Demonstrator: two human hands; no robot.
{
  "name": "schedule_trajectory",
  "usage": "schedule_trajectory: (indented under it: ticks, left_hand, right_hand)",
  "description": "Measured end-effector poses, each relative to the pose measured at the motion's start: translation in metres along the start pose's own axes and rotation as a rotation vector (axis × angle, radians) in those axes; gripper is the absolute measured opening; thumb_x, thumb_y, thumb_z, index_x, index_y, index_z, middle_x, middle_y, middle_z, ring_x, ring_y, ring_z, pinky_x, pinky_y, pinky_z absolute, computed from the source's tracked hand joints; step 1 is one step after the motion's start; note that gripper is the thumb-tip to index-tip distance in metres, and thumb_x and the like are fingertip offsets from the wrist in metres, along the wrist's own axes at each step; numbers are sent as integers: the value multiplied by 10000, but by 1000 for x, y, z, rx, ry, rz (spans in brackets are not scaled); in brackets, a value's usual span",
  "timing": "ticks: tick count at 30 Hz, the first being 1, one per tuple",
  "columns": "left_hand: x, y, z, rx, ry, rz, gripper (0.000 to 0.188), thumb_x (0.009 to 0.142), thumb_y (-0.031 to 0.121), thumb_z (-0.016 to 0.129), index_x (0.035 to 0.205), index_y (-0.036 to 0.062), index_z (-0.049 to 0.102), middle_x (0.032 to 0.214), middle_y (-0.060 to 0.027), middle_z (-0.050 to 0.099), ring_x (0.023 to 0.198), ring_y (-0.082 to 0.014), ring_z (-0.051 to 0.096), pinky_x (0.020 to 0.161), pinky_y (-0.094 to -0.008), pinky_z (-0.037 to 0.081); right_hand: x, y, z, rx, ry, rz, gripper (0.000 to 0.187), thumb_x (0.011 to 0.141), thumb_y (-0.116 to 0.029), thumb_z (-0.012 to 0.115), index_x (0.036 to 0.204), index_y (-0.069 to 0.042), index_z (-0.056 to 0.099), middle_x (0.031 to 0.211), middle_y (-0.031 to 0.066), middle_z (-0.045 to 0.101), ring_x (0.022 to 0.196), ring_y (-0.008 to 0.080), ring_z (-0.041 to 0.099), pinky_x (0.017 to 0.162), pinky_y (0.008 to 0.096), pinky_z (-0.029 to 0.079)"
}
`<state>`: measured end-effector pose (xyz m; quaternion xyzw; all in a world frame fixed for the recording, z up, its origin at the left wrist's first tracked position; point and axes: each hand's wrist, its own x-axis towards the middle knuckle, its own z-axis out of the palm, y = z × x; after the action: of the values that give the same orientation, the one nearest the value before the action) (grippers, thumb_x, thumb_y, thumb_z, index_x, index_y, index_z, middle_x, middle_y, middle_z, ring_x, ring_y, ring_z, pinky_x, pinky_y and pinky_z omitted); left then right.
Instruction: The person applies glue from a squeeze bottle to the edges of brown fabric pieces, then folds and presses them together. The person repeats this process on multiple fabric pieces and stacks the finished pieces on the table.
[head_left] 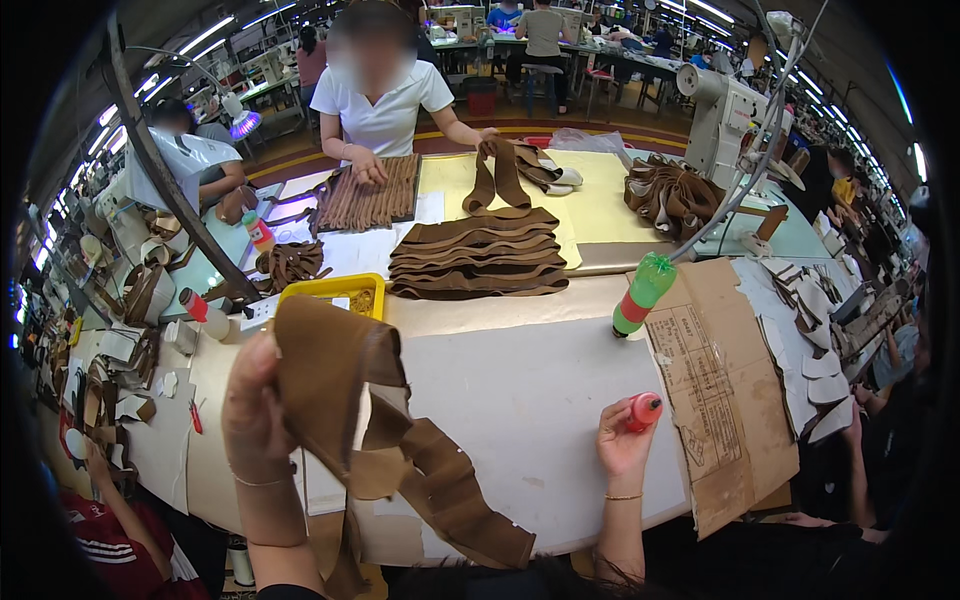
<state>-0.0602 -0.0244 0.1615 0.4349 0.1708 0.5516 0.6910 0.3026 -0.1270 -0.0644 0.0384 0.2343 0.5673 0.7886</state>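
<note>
At the left, my left hand (pixel 256 415) is raised and closed on a brown fabric strip (pixel 325 365). The strip hangs in folds, and a long band (pixel 455 490) of the same brown material trails over the table toward its near edge. My right hand (pixel 622 450), near the right front of the table, grips a small red squeeze bottle (pixel 645 410) with a dark nozzle, tilted upward. Beyond my hands, several wavy brown strips (pixel 480 255) lie in an overlapping stack. A yellow tray (pixel 378 290) sits partly behind the held strip.
Across the table (pixel 530 400), a person in a white shirt (pixel 385 110) handles brown strips. A green bottle (pixel 640 295) with a red band leans beside a flat cardboard sheet (pixel 720 400). Sewing machines (pixel 725 130) and a red-handled tool (pixel 195 415) are at the sides.
</note>
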Motion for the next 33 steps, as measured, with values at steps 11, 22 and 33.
schedule_trajectory:
  ticks: [11,22,33]
  left_hand:
    - [-15,16,-19,115,139,96,281,909,276,461,716,77,415,818,-56,501,744,-141,486,712,-280,419]
    - [-34,13,-28,621,246,320,627,879,483,457,1093,-106,483,963,-168,607,837,-204,617,751,-299,508]
    - [-23,29,-102,606,37,-417,311,735,223,710,896,-22,605,785,-51,621,657,-78,569,585,-193,453]
  right_hand:
    - [-32,24,-1,-622,-410,294,636,760,-471,642,1189,-37,460,1083,134,537,1060,299,510,911,413,437]
    - [17,179,-31,-1747,-608,350,463,762,-91,704,1153,-45,460,1095,89,522,990,152,524,830,278,453]
    - [40,99,26,-1688,-356,-536,117,791,48,566,887,-4,523,842,29,556,706,79,529,619,187,427]
